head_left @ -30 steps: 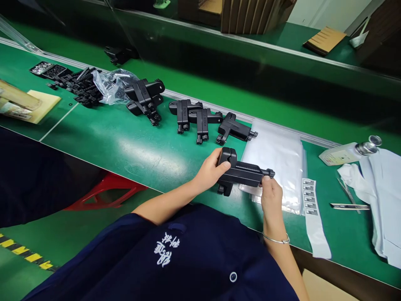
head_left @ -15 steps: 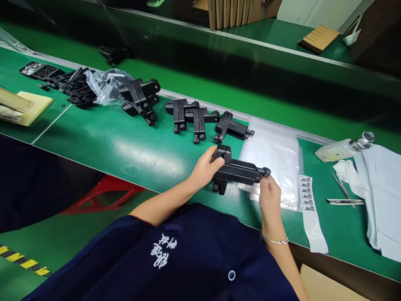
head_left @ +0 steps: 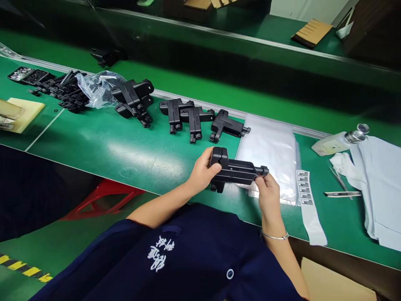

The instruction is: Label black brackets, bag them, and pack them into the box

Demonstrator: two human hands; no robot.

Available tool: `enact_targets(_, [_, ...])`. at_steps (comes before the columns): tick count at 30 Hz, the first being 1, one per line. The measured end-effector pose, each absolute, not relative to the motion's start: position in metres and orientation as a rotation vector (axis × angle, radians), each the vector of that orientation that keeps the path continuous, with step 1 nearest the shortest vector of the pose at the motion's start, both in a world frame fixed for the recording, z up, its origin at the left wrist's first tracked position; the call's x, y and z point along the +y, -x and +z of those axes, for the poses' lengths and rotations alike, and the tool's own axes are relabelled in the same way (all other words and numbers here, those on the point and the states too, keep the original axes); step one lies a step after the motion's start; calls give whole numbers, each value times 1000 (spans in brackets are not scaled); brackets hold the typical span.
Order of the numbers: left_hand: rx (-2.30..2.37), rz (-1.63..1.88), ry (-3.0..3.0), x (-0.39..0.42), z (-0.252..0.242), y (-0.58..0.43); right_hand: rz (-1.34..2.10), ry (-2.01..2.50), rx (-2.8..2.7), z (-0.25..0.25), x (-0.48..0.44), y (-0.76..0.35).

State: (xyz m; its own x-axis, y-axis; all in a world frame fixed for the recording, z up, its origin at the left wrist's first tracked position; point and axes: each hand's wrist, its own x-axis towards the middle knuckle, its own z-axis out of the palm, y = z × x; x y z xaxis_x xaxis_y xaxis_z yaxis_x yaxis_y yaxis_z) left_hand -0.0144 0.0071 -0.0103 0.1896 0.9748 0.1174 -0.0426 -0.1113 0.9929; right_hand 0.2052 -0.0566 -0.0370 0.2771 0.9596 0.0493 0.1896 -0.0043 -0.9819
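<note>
A black plastic bracket point(head_left: 239, 171) with knobs at its right end is held level above the front of the bench. My left hand point(head_left: 202, 171) is closed around its thick left end, thumb on top. At the other end, my right hand point(head_left: 267, 190) has its fingertips pinched at the knobs point(head_left: 262, 170), and part of them is hidden behind those fingers. Just beyond lies a similar black bracket point(head_left: 228, 125), next to two more marked BOSCH point(head_left: 196, 123). Under and behind the held bracket is a stack of clear plastic bags point(head_left: 269, 146).
Further left lie stacked brackets point(head_left: 133, 98), a crumpled clear bag point(head_left: 98, 90), a heap of black parts point(head_left: 70, 90) and small trays of parts point(head_left: 29, 75). On the right are a label strip point(head_left: 308, 217), tweezers point(head_left: 343, 194), a pump bottle point(head_left: 338, 142) and white sheets point(head_left: 380, 188).
The camera view has shifted slightly, so the bench things sit a little further left. Both hands still hold the bracket; my right fingertips have moved slightly at the knobs.
</note>
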Motion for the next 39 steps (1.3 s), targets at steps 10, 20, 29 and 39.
enact_targets(10, [945, 1213, -1333, 9, -9, 13, 806, 1508, -1233, -35, -62, -205])
enact_targets(20, [935, 1231, -1182, 11, -9, 12, 873, 1424, -1193, -30, -59, -204])
enact_targets(29, [957, 1210, -917, 20, -17, 13, 983, 1376, -1151, -20, -56, -194])
enact_targets(39, [842, 1036, -469, 37, -11, 3, 1741, 1201, -1112, -10, -59, -140])
